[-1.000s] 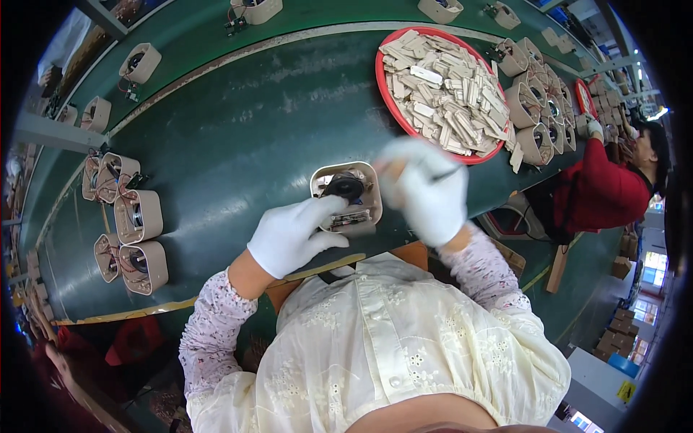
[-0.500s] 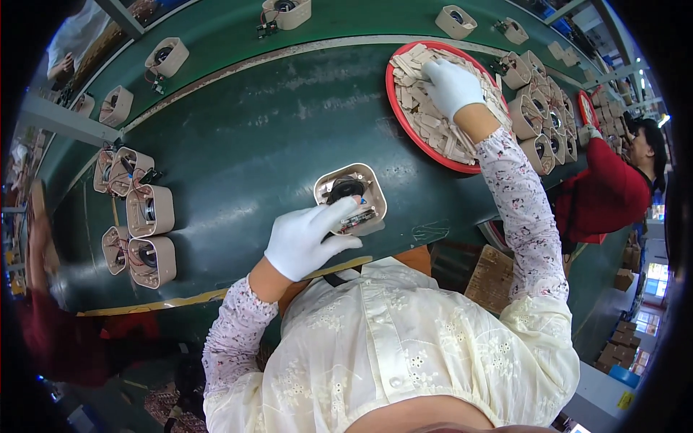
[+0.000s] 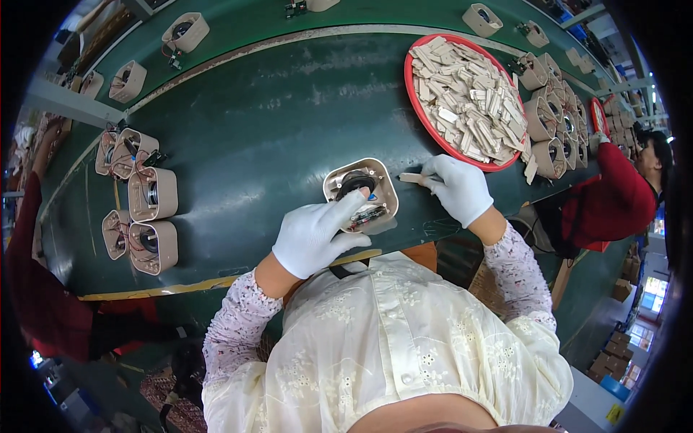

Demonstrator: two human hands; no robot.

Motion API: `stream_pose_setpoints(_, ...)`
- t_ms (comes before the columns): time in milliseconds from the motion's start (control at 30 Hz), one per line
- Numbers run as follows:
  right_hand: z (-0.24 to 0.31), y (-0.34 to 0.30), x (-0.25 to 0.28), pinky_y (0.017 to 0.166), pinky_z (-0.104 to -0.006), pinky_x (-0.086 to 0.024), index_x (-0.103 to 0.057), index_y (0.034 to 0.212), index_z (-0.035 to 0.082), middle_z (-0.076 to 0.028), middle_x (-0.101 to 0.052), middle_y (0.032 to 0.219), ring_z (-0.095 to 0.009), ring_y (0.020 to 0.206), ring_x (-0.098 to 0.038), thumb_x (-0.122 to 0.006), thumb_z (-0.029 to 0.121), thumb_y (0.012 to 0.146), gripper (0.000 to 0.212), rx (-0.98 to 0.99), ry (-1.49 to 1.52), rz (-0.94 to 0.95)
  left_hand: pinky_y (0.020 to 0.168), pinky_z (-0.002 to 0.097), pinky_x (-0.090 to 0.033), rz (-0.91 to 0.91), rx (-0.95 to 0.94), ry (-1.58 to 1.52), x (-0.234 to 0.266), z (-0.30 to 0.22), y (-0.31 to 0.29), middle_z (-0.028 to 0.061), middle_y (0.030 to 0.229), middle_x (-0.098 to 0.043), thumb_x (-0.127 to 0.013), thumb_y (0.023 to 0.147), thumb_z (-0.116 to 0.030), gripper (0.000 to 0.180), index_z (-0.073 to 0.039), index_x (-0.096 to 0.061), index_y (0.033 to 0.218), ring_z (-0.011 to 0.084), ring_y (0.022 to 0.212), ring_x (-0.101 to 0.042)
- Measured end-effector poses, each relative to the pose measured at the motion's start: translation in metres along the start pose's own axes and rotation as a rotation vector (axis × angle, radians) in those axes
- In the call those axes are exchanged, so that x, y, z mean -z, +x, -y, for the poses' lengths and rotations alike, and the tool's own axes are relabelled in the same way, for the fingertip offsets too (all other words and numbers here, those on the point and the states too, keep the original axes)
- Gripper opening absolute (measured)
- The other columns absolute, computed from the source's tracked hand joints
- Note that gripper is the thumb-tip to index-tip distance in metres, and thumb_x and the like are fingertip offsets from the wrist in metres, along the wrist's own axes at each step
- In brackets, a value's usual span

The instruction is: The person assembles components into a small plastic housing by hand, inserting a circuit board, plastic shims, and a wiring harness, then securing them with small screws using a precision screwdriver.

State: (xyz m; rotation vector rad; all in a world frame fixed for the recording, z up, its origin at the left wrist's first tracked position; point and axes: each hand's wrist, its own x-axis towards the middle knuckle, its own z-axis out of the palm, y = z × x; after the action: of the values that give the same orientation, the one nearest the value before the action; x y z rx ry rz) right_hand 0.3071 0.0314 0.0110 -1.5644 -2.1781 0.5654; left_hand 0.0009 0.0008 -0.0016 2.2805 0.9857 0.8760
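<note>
A beige plastic housing [image 3: 390, 189] stands open side up on the green bench, with a black round speaker [image 3: 354, 182] and a small circuit board [image 3: 369, 214] inside. My left hand [image 3: 312, 234], in a white glove, grips the housing at its near left side, with fingers reaching over the rim. To the right, my gloved right hand [image 3: 455, 189] pinches a small flat beige plastic strip [image 3: 411, 177], which points left toward the housing with a short gap between. Behind that hand lies a round red tray [image 3: 417, 108] heaped with similar beige pieces [image 3: 469, 108].
Several housings with speakers and wires [image 3: 153, 193] stand at the left, and more [image 3: 552, 119] are grouped right of the tray. Further housings [image 3: 185, 32] sit on the green strip at the back. A co-worker in red [image 3: 610, 198] works at the right; another red sleeve shows at left.
My right hand has drawn back from the red tray toward the housing, now with a beige strip in its fingers. My left hand stays on the housing. The view has shifted slightly.
</note>
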Motion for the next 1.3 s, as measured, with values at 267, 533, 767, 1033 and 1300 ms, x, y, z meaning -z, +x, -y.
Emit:
stream_pose_setpoints(267, 0.075, 0.024, 0.035, 0.071, -0.0369, -0.055, -0.075, 0.095, 0.007, -0.012, -0.068, 0.086, -0.029, 0.076, -0.069, -0.076, 0.007, 0.081, 0.014, 0.092, 0.257, 0.198, 0.065, 0.0370, -0.056, -0.009, 0.038, 0.006, -0.003, 0.004, -0.007, 0.0087, 0.101, -0.074, -0.082, 0.080, -0.035, 0.079, -0.011, -0.051, 0.148, 0.0266, 0.076, -0.072)
stream_pose_setpoints(533, 0.088, 0.021, -0.008, 0.080, -0.0441, -0.054, -0.073, 0.093, 0.008, -0.013, -0.060, 0.098, -0.034, 0.094, -0.064, -0.069, 0.009, 0.081, 0.012, 0.240, 0.011, 0.339, 0.065, 0.0369, -0.056, -0.019, 0.037, 0.019, -0.006, 0.003, -0.008, 0.0095, 0.101, -0.074, -0.083, 0.079, -0.036, 0.078, -0.008, -0.052, 0.145, 0.0263, 0.078, -0.072)
stream_pose_setpoints(767, 0.076, 0.016, -0.025, 0.081, -0.0421, -0.055, -0.069, 0.097, 0.009, -0.012, -0.057, 0.097, -0.032, 0.095, -0.062, -0.068, 0.005, 0.079, 0.019, 0.366, 0.047, 0.165, 0.062, 0.0328, -0.054, -0.102, -0.190, 0.187, -0.006, 0.007, -0.010, 0.0002, 0.092, -0.067, -0.076, 0.083, -0.025, 0.039, -0.020, -0.071, 0.122, 0.0208, 0.076, -0.067)
stream_pose_setpoints(1033, 0.067, 0.020, -0.016, 0.077, -0.0408, -0.053, -0.073, 0.100, 0.008, -0.010, -0.064, 0.095, -0.031, 0.088, -0.064, -0.073, 0.010, 0.082, 0.018, 0.394, 0.241, 0.186, 0.061, 0.0320, -0.051, 0.037, -0.061, 0.229, 0.004, -0.016, 0.002, -0.0022, 0.094, -0.062, -0.071, 0.087, -0.022, 0.022, -0.025, -0.071, 0.109, 0.0187, 0.078, -0.066)
stream_pose_setpoints(1300, 0.071, -0.004, -0.009, 0.070, -0.0360, -0.055, -0.068, 0.104, 0.015, -0.002, -0.063, 0.098, -0.025, 0.091, -0.064, -0.068, 0.017, 0.081, 0.023, 0.580, 0.032, 0.131, 0.065, 0.0326, -0.051, 0.102, -0.053, 0.279, 0.008, -0.020, -0.001, -0.0027, 0.095, -0.066, -0.072, 0.087, -0.026, 0.021, -0.023, -0.071, 0.108, 0.0168, 0.075, -0.066)
